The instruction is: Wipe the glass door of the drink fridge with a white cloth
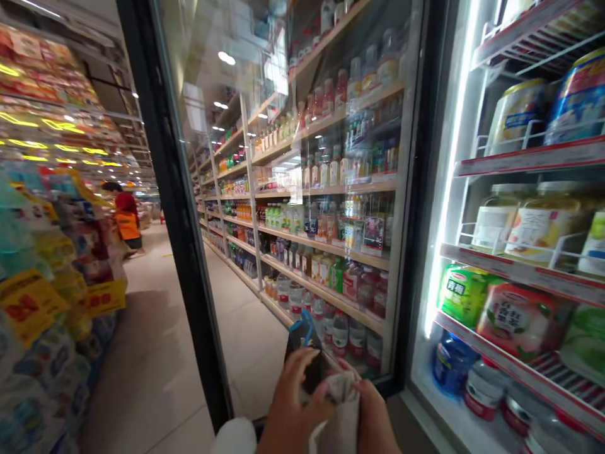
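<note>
Low in the head view, my left hand [297, 397] has its fingers curled, with the thumb against a pale greyish folded cloth or bag [338, 416]. My right hand [375, 413] closes around the other side of that cloth. Some of its fingers are hidden behind the cloth. Just beyond my left fingertips is a dark object with a blue strip [307, 325]. It is blurred, and I cannot tell what it is or whether it touches the hand.
A glass cooler door [302, 252] stands open in front of me, reflecting bottle shelves. Lit cooler shelves [524, 271] with bottles and drink packs are at the right. Stacked packaged goods [51, 284] line the left of the aisle floor [161, 328]. A person in an orange vest [126, 217] is farther off.
</note>
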The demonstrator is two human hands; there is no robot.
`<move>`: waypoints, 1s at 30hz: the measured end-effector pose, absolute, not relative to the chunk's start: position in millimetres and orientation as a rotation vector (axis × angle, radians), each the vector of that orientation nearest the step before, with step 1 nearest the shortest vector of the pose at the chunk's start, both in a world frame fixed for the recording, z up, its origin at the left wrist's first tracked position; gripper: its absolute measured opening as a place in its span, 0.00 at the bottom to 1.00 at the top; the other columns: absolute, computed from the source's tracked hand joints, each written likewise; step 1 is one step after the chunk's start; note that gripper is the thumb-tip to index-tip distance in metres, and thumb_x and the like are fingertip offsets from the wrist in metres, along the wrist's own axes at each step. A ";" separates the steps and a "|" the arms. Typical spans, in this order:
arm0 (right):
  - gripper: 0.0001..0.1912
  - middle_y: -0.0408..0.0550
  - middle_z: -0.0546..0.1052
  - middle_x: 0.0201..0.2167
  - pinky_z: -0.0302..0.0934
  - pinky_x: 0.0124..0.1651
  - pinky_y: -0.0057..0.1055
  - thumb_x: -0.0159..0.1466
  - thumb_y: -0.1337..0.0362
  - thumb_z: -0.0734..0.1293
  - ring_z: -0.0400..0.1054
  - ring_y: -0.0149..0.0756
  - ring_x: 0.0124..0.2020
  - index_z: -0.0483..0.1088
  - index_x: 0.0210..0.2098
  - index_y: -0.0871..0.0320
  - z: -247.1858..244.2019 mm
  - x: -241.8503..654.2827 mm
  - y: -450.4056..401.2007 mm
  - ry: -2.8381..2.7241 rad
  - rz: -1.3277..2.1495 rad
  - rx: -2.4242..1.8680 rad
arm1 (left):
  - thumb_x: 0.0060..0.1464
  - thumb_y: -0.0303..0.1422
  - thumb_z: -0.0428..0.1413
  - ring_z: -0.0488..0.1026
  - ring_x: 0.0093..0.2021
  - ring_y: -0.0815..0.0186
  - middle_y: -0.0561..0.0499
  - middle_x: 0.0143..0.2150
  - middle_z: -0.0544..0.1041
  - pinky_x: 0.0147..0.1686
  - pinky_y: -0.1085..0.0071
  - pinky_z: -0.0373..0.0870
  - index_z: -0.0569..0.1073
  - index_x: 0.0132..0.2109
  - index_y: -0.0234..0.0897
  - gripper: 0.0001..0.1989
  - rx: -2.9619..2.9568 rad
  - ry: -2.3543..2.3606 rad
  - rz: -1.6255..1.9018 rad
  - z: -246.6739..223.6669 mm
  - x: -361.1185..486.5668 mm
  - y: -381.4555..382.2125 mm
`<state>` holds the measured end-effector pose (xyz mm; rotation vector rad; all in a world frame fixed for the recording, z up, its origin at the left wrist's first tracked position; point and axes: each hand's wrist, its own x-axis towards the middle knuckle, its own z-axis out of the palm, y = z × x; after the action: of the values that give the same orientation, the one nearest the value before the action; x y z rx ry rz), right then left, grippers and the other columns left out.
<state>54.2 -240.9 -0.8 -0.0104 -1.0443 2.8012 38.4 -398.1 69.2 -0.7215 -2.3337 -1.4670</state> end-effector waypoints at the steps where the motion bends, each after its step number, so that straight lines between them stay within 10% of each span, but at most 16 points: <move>1: 0.26 0.46 0.80 0.40 0.70 0.41 0.38 0.46 0.60 0.72 0.75 0.43 0.38 0.73 0.46 0.53 9.4 55.6 -240.0 -1.023 2.787 0.024 | 0.50 0.40 0.59 0.75 0.49 0.58 0.44 0.57 0.73 0.42 0.65 0.76 0.73 0.55 0.45 0.24 -0.719 -2.392 -1.572 61.8 42.5 -388.7; 5: 0.33 0.40 0.76 0.48 0.67 0.47 0.31 0.45 0.67 0.72 0.73 0.36 0.44 0.64 0.50 0.45 32.7 57.4 -240.8 -1.070 2.441 -0.008 | 0.47 0.41 0.60 0.76 0.35 0.64 0.46 0.42 0.78 0.31 0.71 0.74 0.74 0.54 0.41 0.26 -0.670 -2.475 -1.865 57.8 40.6 -368.5; 11: 0.25 0.48 0.75 0.49 0.67 0.49 0.33 0.54 0.52 0.73 0.71 0.42 0.49 0.65 0.48 0.51 8.2 48.8 -251.3 -1.374 2.048 -0.129 | 0.58 0.45 0.53 0.78 0.46 0.59 0.44 0.46 0.80 0.51 0.63 0.74 0.78 0.49 0.42 0.18 -0.851 -2.289 -1.882 76.2 29.7 -358.2; 22: 0.18 0.58 0.65 0.60 0.55 0.64 0.48 0.68 0.56 0.59 0.58 0.46 0.64 0.64 0.55 0.55 142.5 -13.0 -203.8 -1.514 0.998 0.066 | 0.63 0.36 0.49 0.51 0.72 0.54 0.41 0.69 0.61 0.68 0.48 0.52 0.64 0.65 0.38 0.24 -0.793 -1.826 -0.462 183.5 -38.2 -367.6; 30: 0.32 0.52 0.46 0.73 0.43 0.71 0.55 0.71 0.63 0.52 0.35 0.45 0.74 0.40 0.72 0.54 188.0 -106.9 -169.8 -1.766 0.331 0.245 | 0.65 0.40 0.46 0.38 0.74 0.56 0.45 0.73 0.50 0.71 0.48 0.38 0.42 0.72 0.37 0.34 -0.741 -1.796 -0.040 220.1 -117.4 -320.6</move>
<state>-106.9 -169.8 188.0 0.2447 -1.7659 0.3309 -117.4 -320.6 220.1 -0.7414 -1.7959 -0.0401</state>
